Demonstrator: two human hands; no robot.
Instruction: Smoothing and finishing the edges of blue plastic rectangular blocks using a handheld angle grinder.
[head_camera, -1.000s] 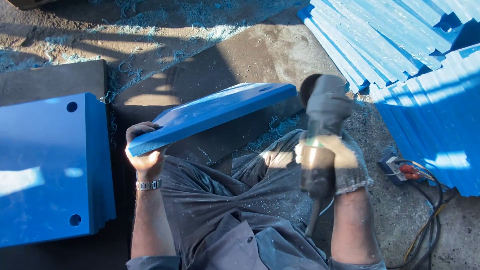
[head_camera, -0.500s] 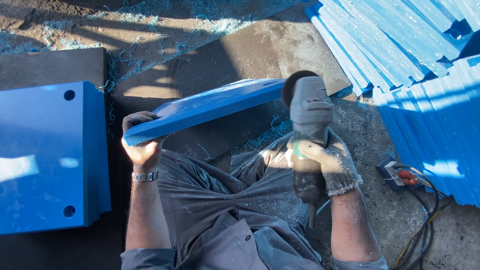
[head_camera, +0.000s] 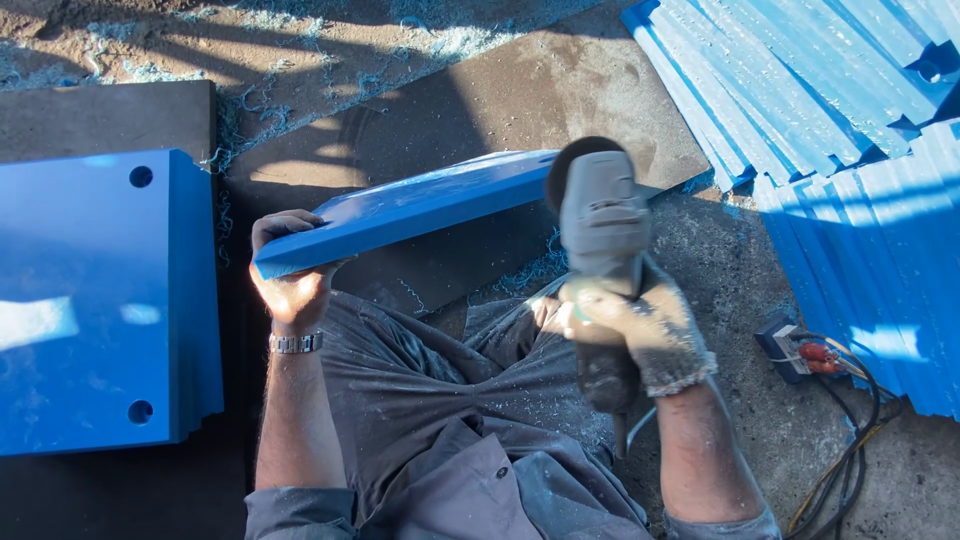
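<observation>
A blue plastic plate (head_camera: 430, 205) stands on edge, tilted, across my lap. My bare left hand (head_camera: 288, 275), with a metal wristwatch on the wrist, grips its near left end. My gloved right hand (head_camera: 640, 325) is wrapped around the body of a grey angle grinder (head_camera: 600, 235). The grinder's dark disc (head_camera: 575, 160) meets the plate's upper edge toward its right end. Grey trousers dusted with shavings lie below.
A stack of blue plates with round holes (head_camera: 95, 300) lies at my left. More blue plates (head_camera: 830, 130) are fanned out at upper right. A power socket with cables (head_camera: 815, 360) sits on the ground at right. Blue shavings (head_camera: 300, 75) litter the concrete.
The grinder has slid left along the plate's edge, away from its right end. My left hand and the plate have stayed in about the same place.
</observation>
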